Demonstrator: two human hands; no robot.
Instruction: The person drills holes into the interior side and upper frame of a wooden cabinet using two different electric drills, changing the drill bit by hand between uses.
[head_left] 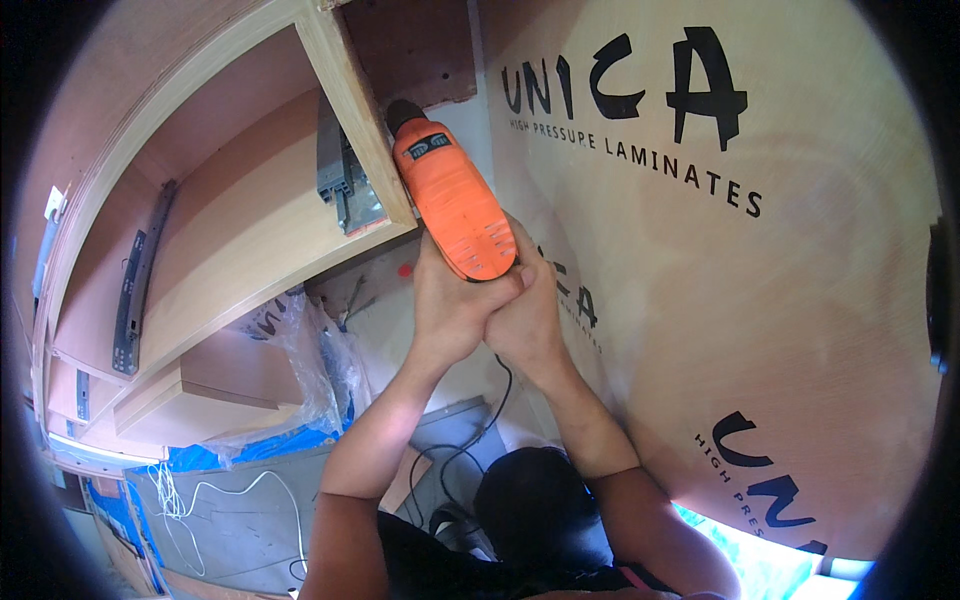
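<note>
An orange power drill point(455, 195) is gripped in both my hands, its body tilted up and to the left. My left hand point(445, 305) is wrapped round it from the left. My right hand point(525, 315) closes from the right, with the fingers of the two hands meeting below the drill's rear end. The grip is mostly hidden by the housing and my hands. The black front end point(402, 112) lies beside the upright of a wooden cabinet frame point(360, 120); I cannot see whether a bit touches anything. A black cord point(505, 385) hangs below my hands.
Dark metal drawer slides point(140, 290) are fixed inside the cabinet at left. A large printed laminate panel point(640, 300) stands close on the right. Lower down are clear plastic wrap point(315, 355), white cable point(245, 480) on the grey floor and a dark rounded shape point(540, 505).
</note>
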